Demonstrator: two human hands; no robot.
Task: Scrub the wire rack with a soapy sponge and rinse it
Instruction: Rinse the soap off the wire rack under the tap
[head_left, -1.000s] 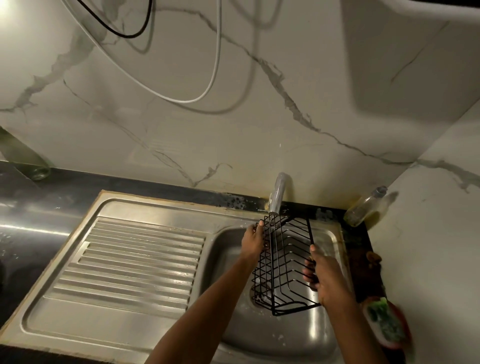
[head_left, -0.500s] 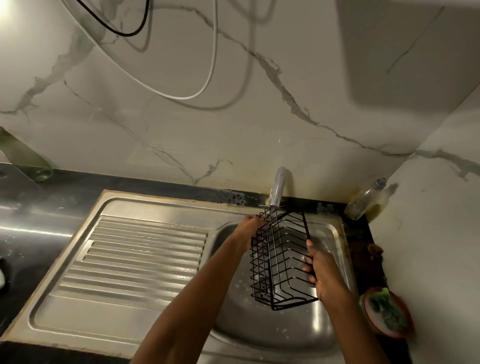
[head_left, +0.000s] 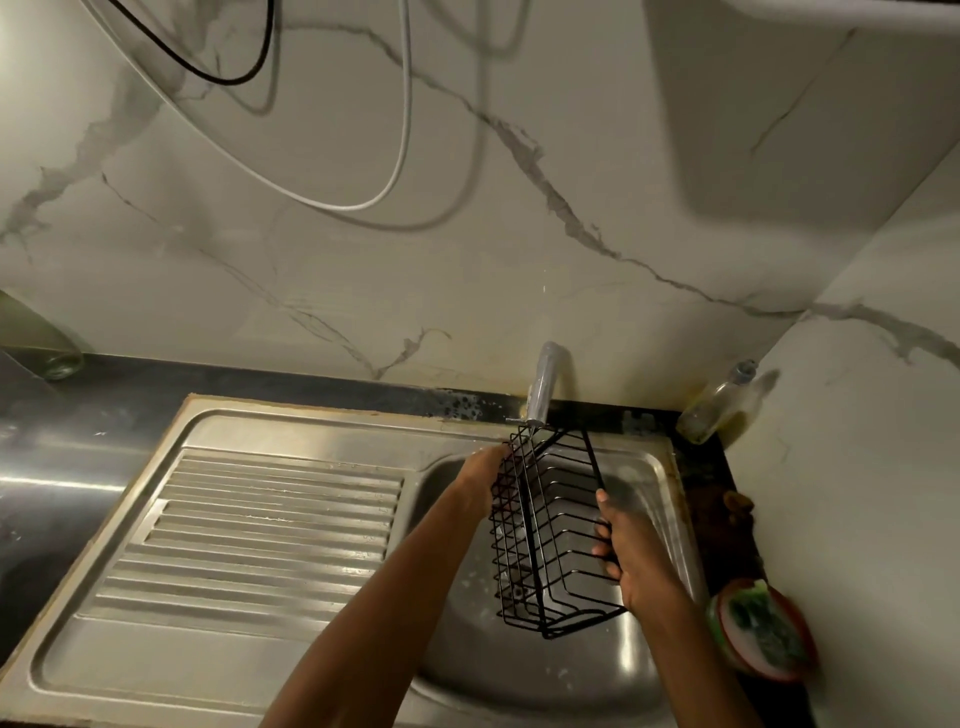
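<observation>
Fingers (head_left: 602, 530) of the right hand (head_left: 636, 558) curl round the near rim wire of the black wire rack (head_left: 550, 525), while the left hand (head_left: 485, 475) grips its far-left side; how those fingers lie behind the mesh I cannot tell. Both hold the rack tilted on end over the sink basin (head_left: 524, 670), its top just under the tap spout (head_left: 543, 384). This looks like the rinse: I would turn the rack slowly so water reaches every crossing. Thin coated wire, wet, could slip; steel basin is smooth and hard. A green sponge (head_left: 761, 623) sits in a red dish (head_left: 795, 670) on the dark worktop (head_left: 701, 519), unused
</observation>
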